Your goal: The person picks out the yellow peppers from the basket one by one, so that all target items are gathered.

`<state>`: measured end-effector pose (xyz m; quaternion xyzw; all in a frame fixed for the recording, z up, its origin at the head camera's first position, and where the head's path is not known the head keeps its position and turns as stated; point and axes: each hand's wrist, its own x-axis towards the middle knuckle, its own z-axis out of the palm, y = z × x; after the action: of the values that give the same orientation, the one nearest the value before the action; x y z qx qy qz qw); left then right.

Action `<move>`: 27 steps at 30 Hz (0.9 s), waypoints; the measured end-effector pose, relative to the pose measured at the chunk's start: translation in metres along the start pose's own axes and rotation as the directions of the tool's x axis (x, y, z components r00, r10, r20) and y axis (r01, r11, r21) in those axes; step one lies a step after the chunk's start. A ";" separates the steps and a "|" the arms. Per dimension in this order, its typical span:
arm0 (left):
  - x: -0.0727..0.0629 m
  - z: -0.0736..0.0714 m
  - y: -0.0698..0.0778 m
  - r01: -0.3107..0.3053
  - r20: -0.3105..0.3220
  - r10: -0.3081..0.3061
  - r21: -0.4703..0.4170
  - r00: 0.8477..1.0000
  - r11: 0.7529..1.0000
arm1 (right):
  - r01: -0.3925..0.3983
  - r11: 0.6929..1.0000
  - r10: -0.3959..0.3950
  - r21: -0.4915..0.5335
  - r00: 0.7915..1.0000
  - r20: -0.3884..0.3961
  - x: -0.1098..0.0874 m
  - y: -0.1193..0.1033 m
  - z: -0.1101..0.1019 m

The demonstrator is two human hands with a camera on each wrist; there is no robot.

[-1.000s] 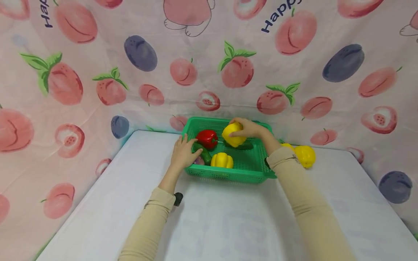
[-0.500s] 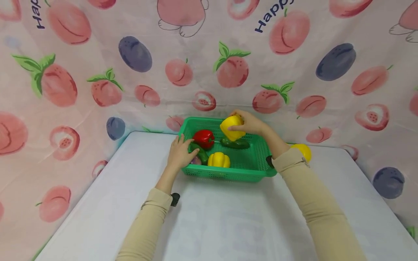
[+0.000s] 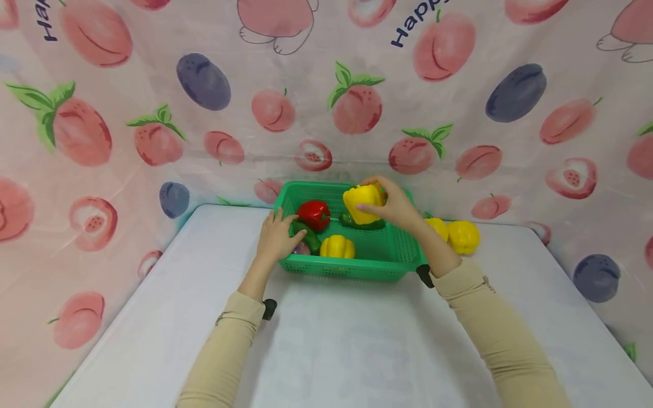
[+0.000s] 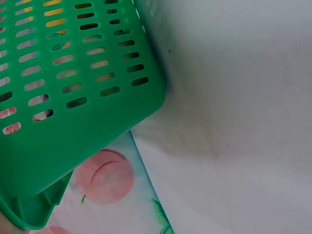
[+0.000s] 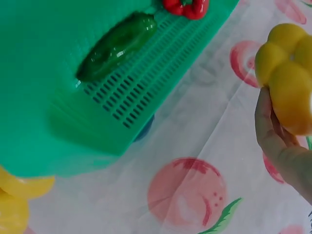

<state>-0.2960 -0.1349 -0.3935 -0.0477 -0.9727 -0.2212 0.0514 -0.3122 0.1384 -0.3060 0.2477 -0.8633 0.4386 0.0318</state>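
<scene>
My right hand [image 3: 395, 207] grips a yellow bell pepper [image 3: 363, 203] above the back right part of a green plastic basket [image 3: 352, 270]. The right wrist view shows thumb-side fingers [image 5: 265, 122] against the pepper's side. Over the basket's left rim lies my left hand [image 3: 275, 238], fingers fairly straight and thumb spread inward. Inside the basket are a red bell pepper [image 3: 313, 215], a second yellow bell pepper [image 3: 337, 247], a long green pepper [image 5: 117, 47] and another green one [image 3: 308, 239] beside a purple vegetable [image 3: 300, 248], partly hidden by the left hand.
Outside the basket on the right, two yellow bell peppers [image 3: 463, 237] stand on the white table [image 3: 347, 340], one partly behind the right forearm. A fruit-patterned cloth [image 3: 219, 158] hangs close behind the basket and along the left side.
The right hand has tilted and turned the yellow bell pepper over the basket, lifting it slightly from where it was. My left hand keeps its place on the rim. The head view has shifted a little.
</scene>
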 end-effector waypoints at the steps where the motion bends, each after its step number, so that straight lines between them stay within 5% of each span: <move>1: 0.000 0.000 0.000 0.001 0.002 -0.001 0.000 1.000 1.000 | -0.010 1.000 0.010 0.005 1.000 -0.010 -0.004 0.000 0.001; 27: -0.003 -0.002 0.002 -0.003 0.006 0.004 -0.029 1.000 1.000 | -0.096 0.987 0.113 0.127 0.984 -0.134 -0.072 0.025 0.007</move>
<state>-0.2926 -0.1342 -0.3917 -0.0508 -0.9695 -0.2349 0.0481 -0.2593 0.1739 -0.3485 0.1719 -0.8428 0.5071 0.0549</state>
